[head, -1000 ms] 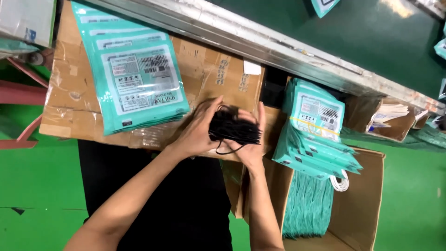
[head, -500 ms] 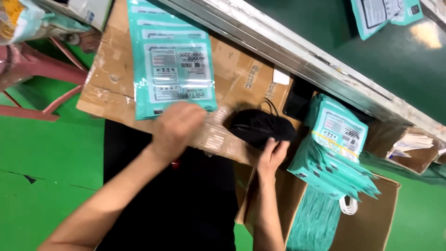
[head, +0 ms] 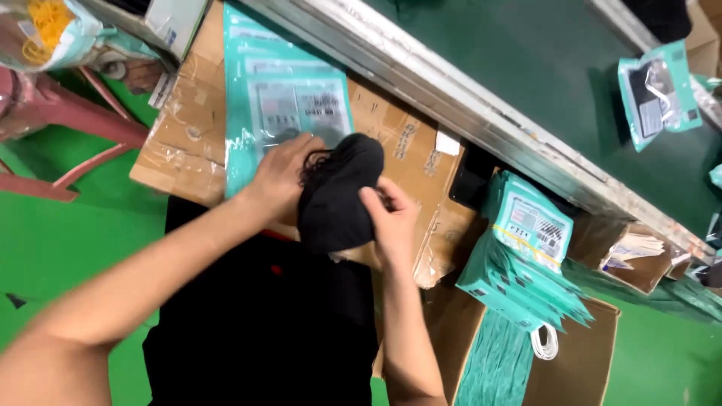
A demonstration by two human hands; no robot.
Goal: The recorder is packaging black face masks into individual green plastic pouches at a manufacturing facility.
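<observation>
A: Since the frame half a second back, both hands have closed in again on the black bundle [head: 336, 197], which then lay to the right near the right hand alone; the left hand [head: 280, 174] has left the teal packet and come across to it.

B: State of the fingers?

A: Left hand: fingers curled against the bundle's upper left edge, where loose black loops show. Right hand [head: 391, 219]: fingers clenched on the bundle's right side, thumb pressed on its front. Both grasp the black bundle.

B: Position of the bundle?

A: Held between the two hands over the flattened cardboard [head: 406, 162] that covers the counter, just below the teal packets [head: 289, 105] lying flat on that cardboard. It overlaps the lower edge of the top packet.

B: Material?

A: Soft and dark, probably fabric with thin straps; the picture is too blurred to say more.

B: Surroundings?

A: To the right, a banded stack of teal packets [head: 526, 256] rests on the rim of an open cardboard box [head: 587, 361], which holds more teal packets on edge. A metal rail [head: 481, 113] runs diagonally above the cardboard, and beyond it a dark green belt [head: 541, 60] carries one filled packet [head: 658, 94]. A pink stool [head: 53, 143] stands at the left on the green floor [head: 68, 248].
</observation>
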